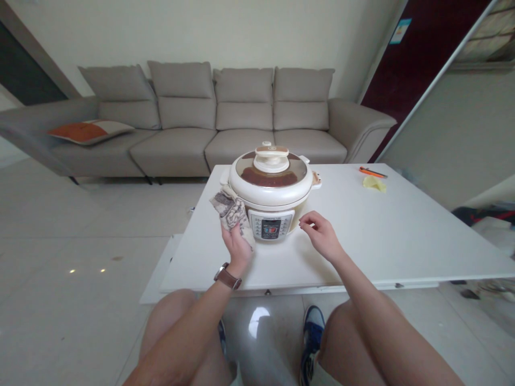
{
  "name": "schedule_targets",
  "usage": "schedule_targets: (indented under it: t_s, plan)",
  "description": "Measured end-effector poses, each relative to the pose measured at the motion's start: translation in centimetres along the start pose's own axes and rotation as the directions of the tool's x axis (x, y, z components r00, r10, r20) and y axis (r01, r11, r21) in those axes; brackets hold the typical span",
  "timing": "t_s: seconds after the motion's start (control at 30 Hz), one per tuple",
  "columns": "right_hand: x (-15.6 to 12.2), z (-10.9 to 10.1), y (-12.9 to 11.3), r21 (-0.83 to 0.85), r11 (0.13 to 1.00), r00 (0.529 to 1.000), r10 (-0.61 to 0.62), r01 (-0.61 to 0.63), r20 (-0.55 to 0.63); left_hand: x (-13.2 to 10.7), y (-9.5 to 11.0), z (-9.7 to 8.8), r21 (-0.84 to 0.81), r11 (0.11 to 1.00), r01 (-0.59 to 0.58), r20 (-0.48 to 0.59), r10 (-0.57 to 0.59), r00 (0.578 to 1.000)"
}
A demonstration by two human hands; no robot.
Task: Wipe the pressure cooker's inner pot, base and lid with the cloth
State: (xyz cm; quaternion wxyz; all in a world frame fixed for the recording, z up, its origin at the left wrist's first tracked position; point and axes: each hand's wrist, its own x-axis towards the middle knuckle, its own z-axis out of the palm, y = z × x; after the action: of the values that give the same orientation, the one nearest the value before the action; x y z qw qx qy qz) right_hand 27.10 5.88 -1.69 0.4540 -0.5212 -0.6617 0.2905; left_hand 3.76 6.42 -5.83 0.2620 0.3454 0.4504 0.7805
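While I look down through the head camera, I have the white electric cooker [277, 199] in front of me, upright on the white table [386, 236], close to its left end and set in from the near edge. Its lid [295, 165] is on, with a brownish see-through window and a pale knob [272, 155] at the middle, and its control panel [271, 225] faces me. I have the left hand [238, 247] closed around a crumpled, patterned cloth [234, 213], which I hold up at the cooker's left front side; whether the fabric presses on the casing or sits just before it, I cannot tell. A watch [227, 276] with a brown strap circles that wrist.

On the other side, I have the right hand [322, 237] near the cooker's right front, fingers curled in and the tips drawn close to the thumb. From this angle I cannot tell whether they pinch anything or touch the casing. Farther right, near the table's far edge, I see an orange and black tool [373, 172] lying just beyond a thin yellow piece [374, 184], well apart from both hands. Behind the table I have a grey-brown sofa [243, 104] along the wall, with an orange and white cushion [86, 132] on its left seat.
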Motion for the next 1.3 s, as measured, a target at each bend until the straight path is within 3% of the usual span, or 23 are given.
schedule_targets:
  t_s: [0.33, 0.57, 0.77, 1.07, 1.3]
  plan:
    - [-0.1, 0.1, 0.2, -0.001, 1.000, 1.000, 0.006, -0.006, 0.001, 1.6, -1.9, 0.0, -0.047, 0.968, 0.247, -0.123, -0.251, 0.960]
    - [0.0, 0.1, 0.1, 0.007, 1.000, 1.000, -0.002, 0.002, 0.002, 0.4, -0.6, 0.0, -0.024, 0.997, 0.080, -0.055, -0.081, 0.995]
    - [-0.1, 0.0, -0.2, 0.008, 1.000, 1.000, 0.002, -0.002, 0.004, -0.1, -0.1, -0.1, -0.004, 1.000, -0.013, 0.009, 0.013, 1.000]
    - [-0.1, 0.0, -0.1, -0.005, 1.000, 1.000, -0.002, 0.002, 0.016, 0.4, 0.1, 0.2, -0.016, 1.000, 0.018, 0.023, -0.018, 1.000]
    - [-0.2, 0.1, 0.0, 0.003, 1.000, 1.000, 0.003, -0.003, 0.010, 1.3, -1.9, -0.3, -0.047, 0.988, 0.148, -0.037, -0.150, 0.988]
